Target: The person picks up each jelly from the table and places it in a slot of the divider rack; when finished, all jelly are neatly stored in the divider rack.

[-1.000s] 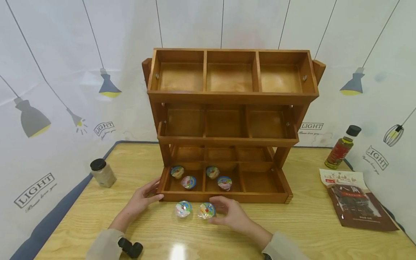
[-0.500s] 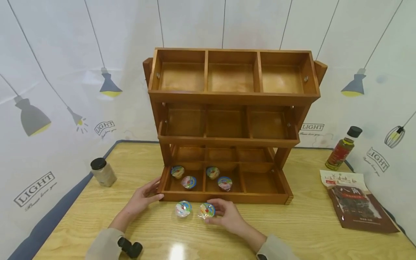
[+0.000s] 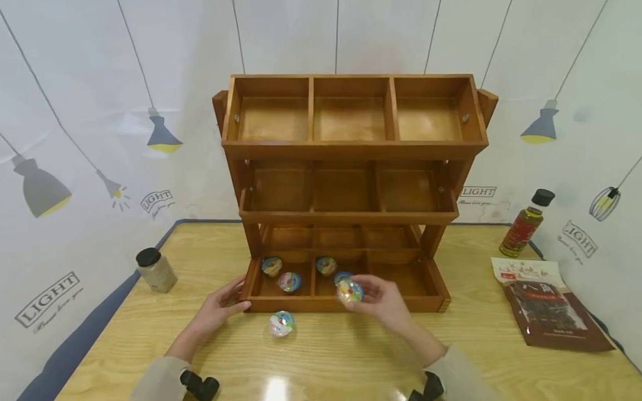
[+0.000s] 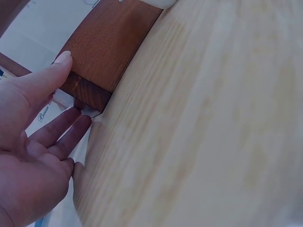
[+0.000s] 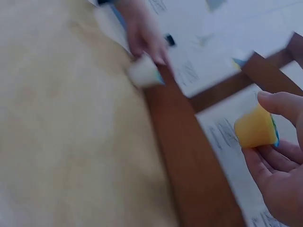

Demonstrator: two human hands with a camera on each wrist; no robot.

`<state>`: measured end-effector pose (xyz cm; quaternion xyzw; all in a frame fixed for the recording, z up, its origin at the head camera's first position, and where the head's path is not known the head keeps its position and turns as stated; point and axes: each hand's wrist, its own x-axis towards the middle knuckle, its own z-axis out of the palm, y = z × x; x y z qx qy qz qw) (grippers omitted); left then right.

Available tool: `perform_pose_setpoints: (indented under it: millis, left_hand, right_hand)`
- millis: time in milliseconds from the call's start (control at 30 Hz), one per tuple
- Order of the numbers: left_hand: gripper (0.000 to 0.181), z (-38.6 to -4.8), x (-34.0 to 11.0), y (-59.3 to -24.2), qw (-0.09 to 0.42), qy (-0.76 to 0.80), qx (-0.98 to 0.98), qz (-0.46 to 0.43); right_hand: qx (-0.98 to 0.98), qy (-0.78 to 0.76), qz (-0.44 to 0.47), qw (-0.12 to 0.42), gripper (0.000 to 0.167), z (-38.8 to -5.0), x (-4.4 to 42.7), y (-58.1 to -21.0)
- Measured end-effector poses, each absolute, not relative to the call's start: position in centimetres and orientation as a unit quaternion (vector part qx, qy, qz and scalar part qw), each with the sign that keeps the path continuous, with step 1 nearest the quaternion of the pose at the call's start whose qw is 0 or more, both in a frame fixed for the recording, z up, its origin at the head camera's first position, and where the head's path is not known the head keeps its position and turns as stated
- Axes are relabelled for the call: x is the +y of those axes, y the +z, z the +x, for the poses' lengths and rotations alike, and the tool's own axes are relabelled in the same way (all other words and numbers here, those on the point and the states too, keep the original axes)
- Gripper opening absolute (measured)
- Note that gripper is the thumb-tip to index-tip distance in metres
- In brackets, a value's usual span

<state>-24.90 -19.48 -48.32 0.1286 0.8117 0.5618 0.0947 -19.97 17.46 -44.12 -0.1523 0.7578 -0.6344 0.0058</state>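
My right hand (image 3: 383, 303) pinches a yellow jelly cup (image 5: 255, 127) between thumb and fingers. In the head view this cup's printed lid faces up, over the front board of the wooden rack (image 3: 346, 149). My left hand (image 3: 215, 312) holds the rack's lower left front corner, thumb on the front board (image 4: 113, 42) and fingers at the side. A pale jelly cup (image 3: 282, 323) stands on the table before the rack. In the bottom tier, two cups sit in the left compartment, including a pink-lidded one (image 3: 289, 282). The middle compartment has two, the front one (image 3: 343, 277) partly hidden by the held cup.
A black-lidded jar (image 3: 156, 270) stands left of the rack. At the right are an oil bottle (image 3: 526, 224) and a brown food pouch (image 3: 549, 306). The rack's overhanging upper tiers rise above the bottom one. A printed wall covering (image 3: 195, 111) closes off the back.
My right hand has lifted the yellow jelly cup off the table and carried it right and forward to the middle compartment's front edge. My left hand stays at the rack's corner.
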Motion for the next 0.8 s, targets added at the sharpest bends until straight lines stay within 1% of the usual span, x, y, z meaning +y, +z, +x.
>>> perform_pose_setpoints:
  millis: [100, 167, 333, 500, 800]
  left_hand:
    - [0.067, -24.9, -19.5, -48.4, 0.092, 0.566, 0.809, 0.128]
    - [0.067, -24.8, -19.4, -48.3, 0.091, 0.568, 0.808, 0.128]
    - [0.067, -24.8, -19.4, -48.3, 0.095, 0.572, 0.804, 0.128]
    - [0.067, -24.9, -19.4, -48.2, 0.099, 0.575, 0.802, 0.130]
    - [0.067, -25.0, -19.5, -48.4, 0.095, 0.574, 0.803, 0.129]
  right_hand:
    - [0.801, -0.592, -0.086, -0.020, 0.054, -21.8, 20.5, -43.0]
    - [0.832, -0.552, -0.053, -0.022, 0.054, -23.0, 22.3, -43.0]
    - [0.885, -0.466, -0.015, 0.016, 0.056, -25.1, 25.3, -43.9]
    - [0.894, -0.445, -0.006, 0.045, 0.060, -26.1, 25.7, -44.8]
    - [0.875, -0.482, -0.001, 0.047, 0.060, -27.2, 25.0, -45.4]
